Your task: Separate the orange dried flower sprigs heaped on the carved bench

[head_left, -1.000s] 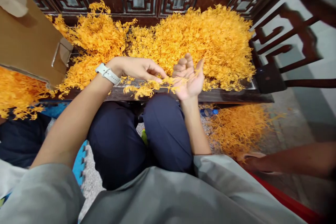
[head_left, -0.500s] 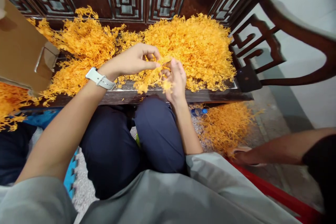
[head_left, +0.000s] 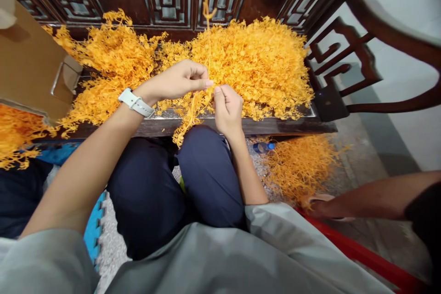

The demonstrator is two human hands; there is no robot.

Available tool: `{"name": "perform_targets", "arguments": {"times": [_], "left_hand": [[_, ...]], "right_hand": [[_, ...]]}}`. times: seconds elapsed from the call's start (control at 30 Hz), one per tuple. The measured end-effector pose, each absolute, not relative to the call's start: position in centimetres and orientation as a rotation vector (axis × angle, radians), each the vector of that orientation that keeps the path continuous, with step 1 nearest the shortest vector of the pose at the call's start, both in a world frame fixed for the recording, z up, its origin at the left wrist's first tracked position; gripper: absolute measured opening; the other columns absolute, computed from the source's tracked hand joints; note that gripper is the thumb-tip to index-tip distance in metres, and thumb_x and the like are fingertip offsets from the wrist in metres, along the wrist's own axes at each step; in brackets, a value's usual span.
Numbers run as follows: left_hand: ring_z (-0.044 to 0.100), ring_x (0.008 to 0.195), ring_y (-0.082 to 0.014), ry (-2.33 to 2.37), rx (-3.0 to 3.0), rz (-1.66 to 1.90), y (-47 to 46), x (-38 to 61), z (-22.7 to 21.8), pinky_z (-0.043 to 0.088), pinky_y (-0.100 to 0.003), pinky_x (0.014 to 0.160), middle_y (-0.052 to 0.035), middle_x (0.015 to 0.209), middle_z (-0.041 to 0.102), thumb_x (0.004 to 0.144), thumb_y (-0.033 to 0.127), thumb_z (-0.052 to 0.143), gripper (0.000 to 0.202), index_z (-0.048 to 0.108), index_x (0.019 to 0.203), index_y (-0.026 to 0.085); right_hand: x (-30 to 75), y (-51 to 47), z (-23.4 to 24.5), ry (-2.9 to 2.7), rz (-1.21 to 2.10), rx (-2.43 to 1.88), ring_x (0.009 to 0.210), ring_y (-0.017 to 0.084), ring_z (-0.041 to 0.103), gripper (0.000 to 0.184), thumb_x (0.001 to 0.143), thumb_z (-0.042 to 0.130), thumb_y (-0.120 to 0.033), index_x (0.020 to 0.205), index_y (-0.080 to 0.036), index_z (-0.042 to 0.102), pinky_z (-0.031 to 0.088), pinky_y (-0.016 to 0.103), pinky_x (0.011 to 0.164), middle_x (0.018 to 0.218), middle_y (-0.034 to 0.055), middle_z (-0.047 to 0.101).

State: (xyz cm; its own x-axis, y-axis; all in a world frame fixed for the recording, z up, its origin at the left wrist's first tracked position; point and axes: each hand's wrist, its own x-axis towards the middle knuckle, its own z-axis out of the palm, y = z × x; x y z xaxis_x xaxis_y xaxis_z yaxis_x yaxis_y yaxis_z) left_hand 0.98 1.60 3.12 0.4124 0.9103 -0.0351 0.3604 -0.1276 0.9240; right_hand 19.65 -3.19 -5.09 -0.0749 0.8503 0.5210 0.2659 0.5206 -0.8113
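"What's in front of you?"

"A dark wooden desk (head_left: 275, 125) under a heap of orange sprigs (head_left: 248, 59). A cardboard box (head_left: 27, 69) sits at its left end, and I can't see what's in it."

"And your hands?"

"My left hand (head_left: 182, 80) and right hand (head_left: 227, 108) meet over the desk's front edge. Each grip is pinched tight on one orange sprig (head_left: 189, 117), whose stem pokes up while its tuft hangs toward my knee."

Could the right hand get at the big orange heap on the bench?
Probably yes: the heap lies just beyond the right hand with nothing between, though that hand is pinching a sprig.
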Motion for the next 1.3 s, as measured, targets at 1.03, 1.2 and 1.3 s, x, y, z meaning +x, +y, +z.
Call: {"name": "perform_targets", "arguments": {"times": [1.03, 1.2, 1.3], "left_hand": [[0.047, 0.057, -0.0137, 1.117, 1.988, 1.165, 3.3, 2.8, 1.9, 0.038, -0.030, 0.055, 0.0017, 0.060, 0.052, 0.095, 0.053, 0.077, 0.042, 0.058, 0.073, 0.023], [0.050, 0.060, -0.0149, 1.138, 2.083, 1.076, 2.8, 3.1, 2.0, 0.039, -0.031, 0.058, 0.0003, 0.062, 0.054, 0.096, 0.049, 0.077, 0.038, 0.061, 0.075, 0.022], [0.051, 0.060, -0.0147, 1.183, 2.008, 1.143, 3.2, 3.0, 1.7, 0.040, -0.030, 0.058, 0.0018, 0.060, 0.050, 0.098, 0.051, 0.074, 0.041, 0.056, 0.074, 0.023]], "right_hand": [[17.9, -3.9, -2.9, -0.989, 1.318, -0.825, 0.047, 0.007, 0.034, 0.045, 0.091, 0.077, -0.066, 0.092, -0.024, 0.063, 0.024, 0.025, 0.044, 0.063, -0.0069, 0.049], [17.9, -3.4, -3.9, -1.125, 1.163, -0.865, 0.049, 0.008, 0.037, 0.028, 0.096, 0.074, -0.049, 0.090, -0.023, 0.064, 0.029, 0.025, 0.047, 0.061, -0.0067, 0.050], [18.1, -2.9, -4.6, -1.095, 1.167, -0.792, 0.046, 0.008, 0.030, 0.016, 0.096, 0.066, -0.034, 0.085, -0.024, 0.060, 0.024, 0.024, 0.045, 0.058, -0.0086, 0.041]]}}
